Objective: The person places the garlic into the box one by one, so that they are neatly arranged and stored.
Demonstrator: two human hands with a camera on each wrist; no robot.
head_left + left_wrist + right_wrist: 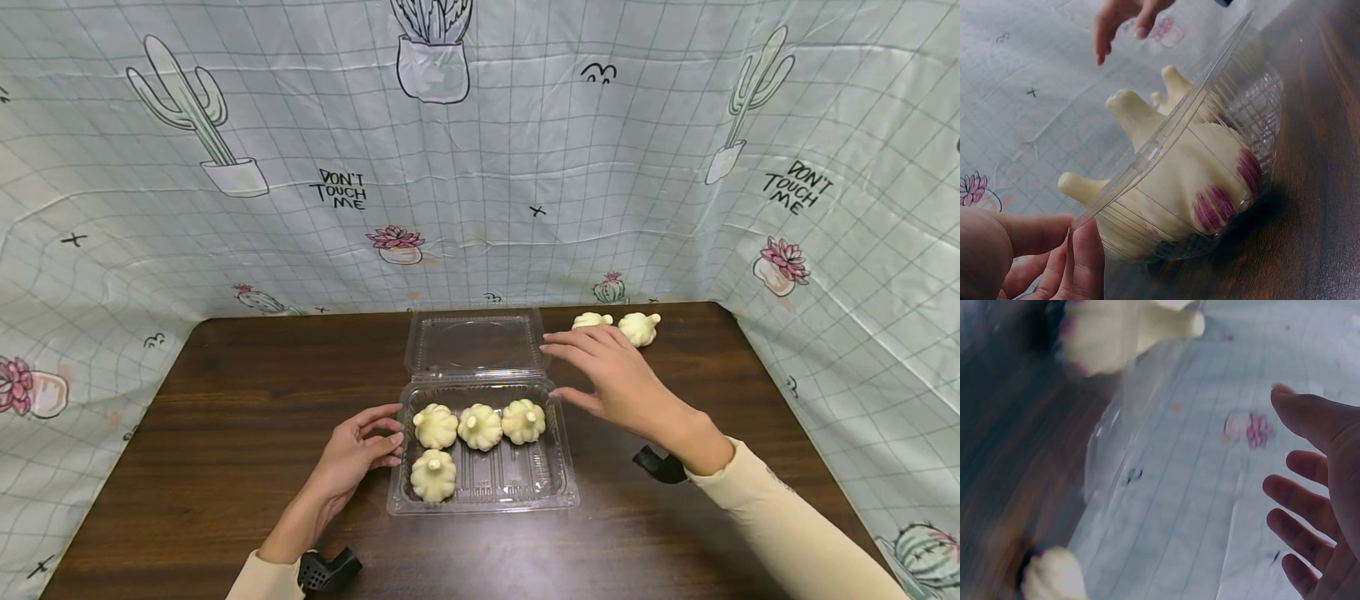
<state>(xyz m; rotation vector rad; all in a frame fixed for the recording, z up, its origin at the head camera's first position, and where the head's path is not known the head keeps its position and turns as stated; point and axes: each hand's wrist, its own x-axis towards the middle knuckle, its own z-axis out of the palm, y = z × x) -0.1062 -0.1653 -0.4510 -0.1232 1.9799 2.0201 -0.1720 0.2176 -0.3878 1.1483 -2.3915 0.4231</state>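
Note:
A clear plastic clamshell container (555,483) lies with its lid (476,343) folded back behind it. Several garlic bulbs sit inside: a row of three along the back, one being the right-hand bulb (523,422), plus a front-left bulb (433,476). My left hand (358,450) pinches the container's left rim between thumb and fingers, and the left wrist view shows that rim (1147,156) close up. Over the right of the container hovers my right hand (611,379), fingers spread and holding nothing; in the right wrist view its fingers (1304,494) are apart from the bulbs.
Two more garlic bulbs lie at the table's back right; the right one (639,328) shows fully, while my right hand partly covers the left one (591,320). Behind the dark wooden table (262,392) hangs a cactus-print curtain (480,167), which also closes in both sides.

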